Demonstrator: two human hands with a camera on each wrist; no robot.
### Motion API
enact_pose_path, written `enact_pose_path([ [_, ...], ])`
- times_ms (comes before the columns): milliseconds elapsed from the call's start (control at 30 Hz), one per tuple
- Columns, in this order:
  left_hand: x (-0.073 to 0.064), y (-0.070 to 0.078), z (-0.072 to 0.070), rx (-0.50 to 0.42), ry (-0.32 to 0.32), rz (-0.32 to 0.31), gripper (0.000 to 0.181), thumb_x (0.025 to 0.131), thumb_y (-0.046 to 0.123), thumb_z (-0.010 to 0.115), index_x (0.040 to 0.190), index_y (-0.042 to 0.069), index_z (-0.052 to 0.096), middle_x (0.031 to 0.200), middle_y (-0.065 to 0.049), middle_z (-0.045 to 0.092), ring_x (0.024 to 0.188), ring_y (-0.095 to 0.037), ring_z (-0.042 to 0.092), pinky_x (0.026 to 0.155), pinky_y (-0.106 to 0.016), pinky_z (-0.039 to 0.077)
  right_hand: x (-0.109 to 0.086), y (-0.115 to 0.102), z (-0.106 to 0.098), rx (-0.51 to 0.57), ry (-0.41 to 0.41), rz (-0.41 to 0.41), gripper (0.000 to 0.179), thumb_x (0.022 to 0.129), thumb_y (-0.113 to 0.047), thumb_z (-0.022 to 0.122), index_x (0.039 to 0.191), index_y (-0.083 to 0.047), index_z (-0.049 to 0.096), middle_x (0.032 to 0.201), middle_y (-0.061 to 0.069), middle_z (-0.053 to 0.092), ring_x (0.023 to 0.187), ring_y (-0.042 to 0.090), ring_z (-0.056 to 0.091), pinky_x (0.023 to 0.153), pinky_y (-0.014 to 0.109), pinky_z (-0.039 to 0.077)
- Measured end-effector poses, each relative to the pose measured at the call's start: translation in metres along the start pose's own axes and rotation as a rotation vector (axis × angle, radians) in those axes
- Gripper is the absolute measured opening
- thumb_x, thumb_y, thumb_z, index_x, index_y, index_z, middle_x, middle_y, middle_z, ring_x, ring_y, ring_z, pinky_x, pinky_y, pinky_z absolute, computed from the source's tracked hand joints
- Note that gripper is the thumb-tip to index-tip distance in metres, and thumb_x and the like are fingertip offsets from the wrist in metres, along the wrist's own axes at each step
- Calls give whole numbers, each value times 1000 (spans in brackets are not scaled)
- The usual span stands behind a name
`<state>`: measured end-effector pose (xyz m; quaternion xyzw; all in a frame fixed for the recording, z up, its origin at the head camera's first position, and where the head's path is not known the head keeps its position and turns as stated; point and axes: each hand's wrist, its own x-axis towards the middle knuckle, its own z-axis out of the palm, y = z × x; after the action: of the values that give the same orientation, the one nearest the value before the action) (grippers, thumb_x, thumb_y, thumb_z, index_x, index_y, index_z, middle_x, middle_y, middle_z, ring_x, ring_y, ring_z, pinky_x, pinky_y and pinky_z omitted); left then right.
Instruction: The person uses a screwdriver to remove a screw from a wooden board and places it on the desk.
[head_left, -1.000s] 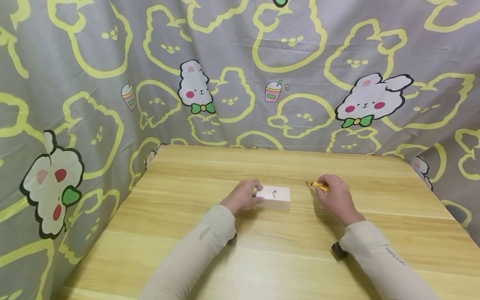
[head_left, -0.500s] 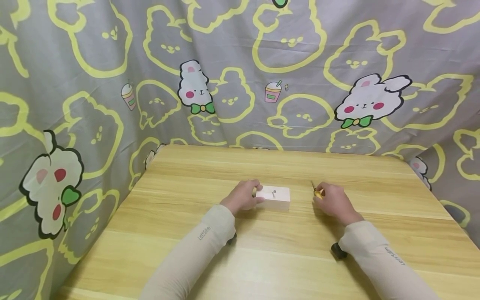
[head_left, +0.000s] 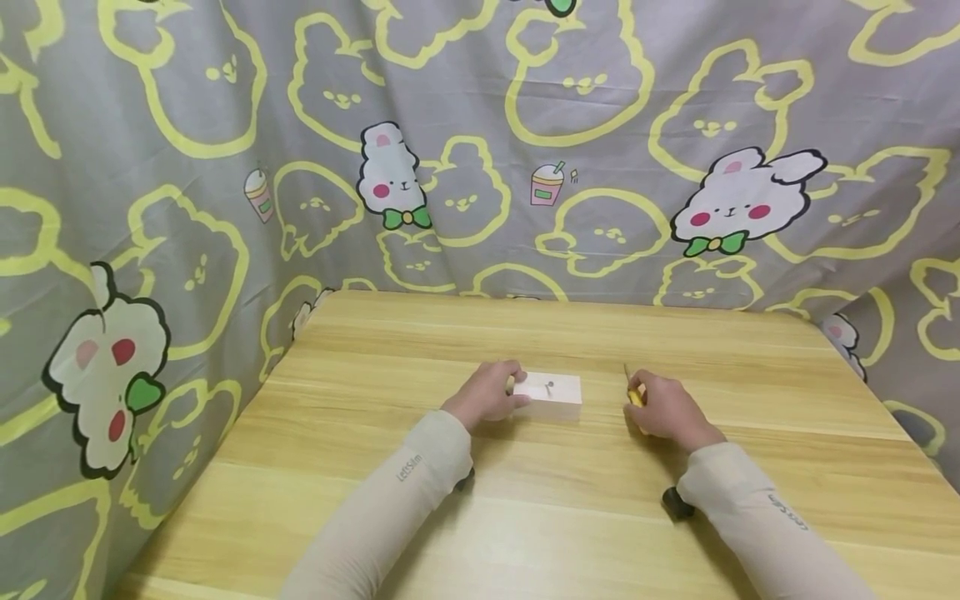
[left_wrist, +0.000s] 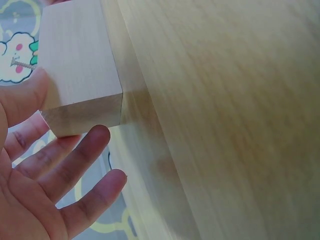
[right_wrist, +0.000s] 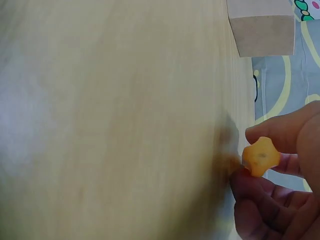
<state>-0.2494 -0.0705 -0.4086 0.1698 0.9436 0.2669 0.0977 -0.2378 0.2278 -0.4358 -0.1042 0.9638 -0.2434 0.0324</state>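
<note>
My left hand (head_left: pixel 487 392) grips the left end of a pale wooden block (head_left: pixel 561 400) that lies on the table. In the left wrist view, the thumb presses along one side of the block (left_wrist: pixel 80 55) and fingers reach under its end. A screw (head_left: pixel 550 387) stands out of the block's top face; its shank and head also show past the thumb in the left wrist view. To the right of the block, my right hand (head_left: pixel 667 408) pinches the yellow handle of a screwdriver (head_left: pixel 636 398). Its thin shaft points away from me. The right wrist view shows the handle's fluted butt end (right_wrist: pixel 261 156).
The wood-grain table (head_left: pixel 525 517) extends around both hands. A grey curtain (head_left: pixel 465 100) with cartoon rabbits hangs along its back and sides. Black wrist devices sit under both sleeves, the right one (head_left: pixel 678 503) close over the tabletop.
The screwdriver has swung from pointing left, toward the block, to pointing away from me, and my right hand has come slightly nearer. The left hand and block have stayed put.
</note>
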Motion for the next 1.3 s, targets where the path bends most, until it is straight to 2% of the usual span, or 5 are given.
enact_pose_path([
  [200, -1, 1, 0, -4, -4, -2, 39, 91, 29, 70, 123, 10, 60, 133, -8, 57, 124, -25, 50, 103, -38, 42, 1, 0, 2, -22, -10, -8, 30, 83, -18, 66, 107, -3, 57, 79, 8, 58, 60, 19, 53, 51, 32, 43],
  [467, 0, 1, 1, -6, -8, -9, 40, 91, 30, 70, 124, 10, 60, 132, -9, 58, 108, -19, 56, 100, -37, 44, 1, 0, 3, -15, -12, -11, 27, 85, -17, 66, 107, -4, 56, 76, 6, 55, 57, 18, 50, 49, 32, 41],
  [833, -1, 0, 0, -8, -10, -9, 39, 91, 30, 70, 124, 11, 60, 133, -7, 57, 118, -21, 53, 102, -38, 42, -1, 0, 4, 41, -46, 15, 31, 87, -19, 68, 110, -4, 53, 76, 7, 55, 53, 17, 53, 50, 32, 44],
  [1067, 0, 0, 0, 14, -6, 7, 39, 91, 30, 70, 123, 11, 60, 129, -8, 60, 113, -20, 55, 101, -37, 43, -2, 3, 6, 60, -31, -13, 34, 88, -20, 69, 112, -4, 51, 71, 5, 52, 51, 16, 51, 50, 32, 42],
  [1300, 1, 1, -2, 47, -23, 14, 37, 90, 31, 71, 121, 12, 60, 125, -6, 61, 104, -18, 54, 99, -36, 44, -2, 9, 7, 62, -32, -26, 41, 89, -28, 69, 115, -3, 49, 75, 6, 54, 57, 17, 51, 54, 32, 42],
])
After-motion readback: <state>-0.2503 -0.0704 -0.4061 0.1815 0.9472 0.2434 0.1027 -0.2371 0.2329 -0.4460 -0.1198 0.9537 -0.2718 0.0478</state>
